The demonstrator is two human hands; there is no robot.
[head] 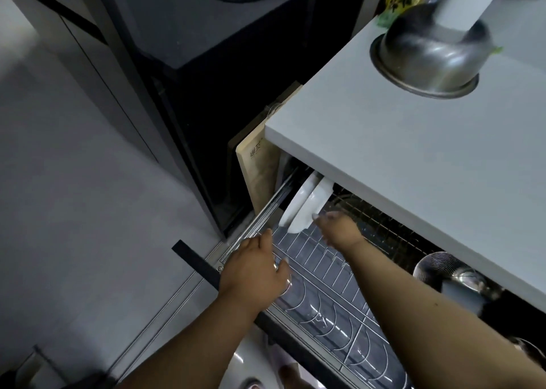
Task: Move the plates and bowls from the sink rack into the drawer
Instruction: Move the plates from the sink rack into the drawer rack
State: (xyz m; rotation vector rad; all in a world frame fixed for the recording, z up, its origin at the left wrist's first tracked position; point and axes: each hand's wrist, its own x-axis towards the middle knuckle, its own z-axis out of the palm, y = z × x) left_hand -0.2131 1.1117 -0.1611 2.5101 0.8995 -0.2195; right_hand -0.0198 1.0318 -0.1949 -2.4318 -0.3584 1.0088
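Note:
Below the grey countertop [399, 158] a pull-out drawer with a wire dish rack [322, 270] stands open. Two white plates [304, 202] stand on edge at the rack's far end, partly under the counter. My right hand [339, 229] reaches in over the rack, and its fingertips touch the rim of the nearer plate; the fingers look loose, not wrapped around it. My left hand [254, 267] rests on the drawer's left rail, fingers spread over the wires, holding nothing.
A steel bowl [428, 57] sits upside down on the countertop. Metal bowls [449, 270] lie in the drawer's right part. A wooden cutting board [260, 170] stands beside the cabinet. Grey floor lies to the left. The sink rack is out of view.

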